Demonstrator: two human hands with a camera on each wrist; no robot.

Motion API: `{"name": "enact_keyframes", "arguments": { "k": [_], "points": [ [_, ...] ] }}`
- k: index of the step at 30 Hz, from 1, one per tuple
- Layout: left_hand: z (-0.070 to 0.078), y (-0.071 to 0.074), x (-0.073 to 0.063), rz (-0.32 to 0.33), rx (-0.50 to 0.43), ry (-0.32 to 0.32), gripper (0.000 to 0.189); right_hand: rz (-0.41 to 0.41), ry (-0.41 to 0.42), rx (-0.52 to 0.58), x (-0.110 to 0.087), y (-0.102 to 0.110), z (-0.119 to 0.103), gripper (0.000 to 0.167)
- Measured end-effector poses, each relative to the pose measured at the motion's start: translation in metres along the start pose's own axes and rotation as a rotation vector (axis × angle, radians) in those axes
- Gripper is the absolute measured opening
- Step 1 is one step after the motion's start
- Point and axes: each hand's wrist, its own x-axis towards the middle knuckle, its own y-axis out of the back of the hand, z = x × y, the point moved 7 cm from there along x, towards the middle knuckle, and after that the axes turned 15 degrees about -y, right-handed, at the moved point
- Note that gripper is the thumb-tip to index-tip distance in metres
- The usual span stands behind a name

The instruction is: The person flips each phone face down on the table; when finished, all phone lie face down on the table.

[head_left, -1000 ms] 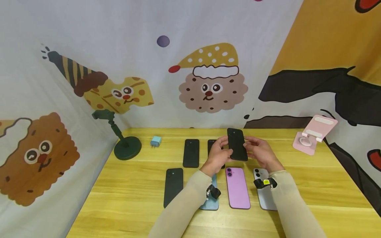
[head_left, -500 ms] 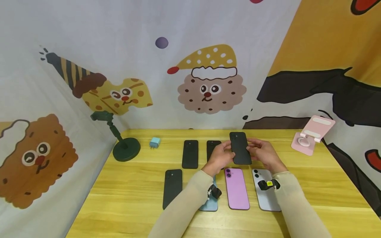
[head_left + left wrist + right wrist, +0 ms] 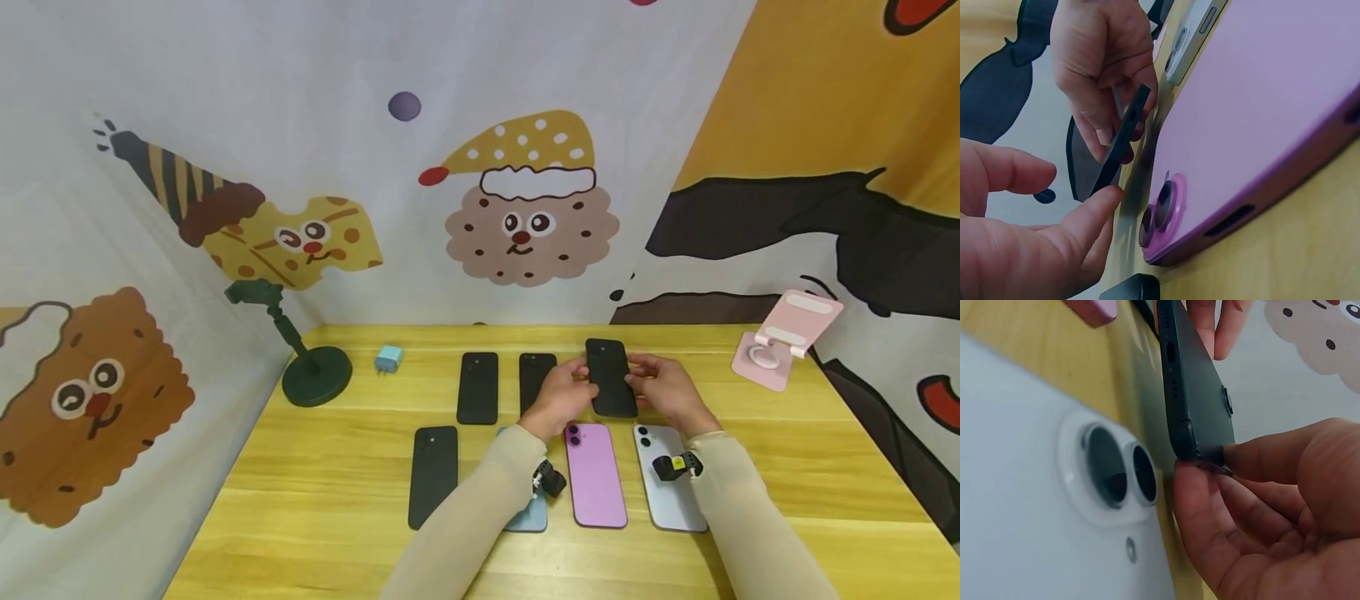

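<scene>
A black phone (image 3: 612, 379), camera side up, is tilted close over the back of the table. My right hand (image 3: 663, 387) pinches its right edge, thumb on the back and fingers underneath, as the right wrist view shows around the phone's corner (image 3: 1194, 419). At the opposite edge is my left hand (image 3: 558, 396). In the left wrist view its fingertips (image 3: 1107, 197) touch the phone's lower edge (image 3: 1121, 137), while the thumb (image 3: 1029, 172) stands apart from it. Nearest below lie a pink phone (image 3: 596, 475) and a white phone (image 3: 669, 479).
More phones lie face down: two black phones at the back (image 3: 477, 388) (image 3: 537, 379), a dark phone (image 3: 433, 475) at front left, and a blue phone (image 3: 531, 515) partly under the left sleeve. A green stand (image 3: 317, 377), a blue charger (image 3: 388, 358) and a pink stand (image 3: 783, 337) stand farther back.
Both hands have carried the black phone slightly right and down, closer to the table. The left thumb has shifted from the phone's back to beside its edge.
</scene>
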Motion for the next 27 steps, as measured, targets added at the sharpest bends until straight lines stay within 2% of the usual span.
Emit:
{"name": "enact_keyframes", "arguments": {
  "k": [11,18,22,27],
  "points": [
    [-0.007,-0.003,-0.004,0.012,0.008,0.004,0.064,0.046,-0.006,-0.069,-0.004,0.000,-0.001,0.054],
    [-0.011,-0.003,-0.006,-0.033,0.003,0.033,0.067,0.091,0.006,-0.181,-0.008,0.002,-0.005,0.053],
    [-0.009,-0.002,-0.007,-0.061,0.030,0.037,0.066,0.097,-0.003,-0.206,-0.011,0.004,-0.007,0.057],
    [-0.003,0.003,-0.009,-0.086,0.041,0.029,0.060,0.116,0.026,-0.285,-0.013,0.007,-0.011,0.063]
  ]
}}
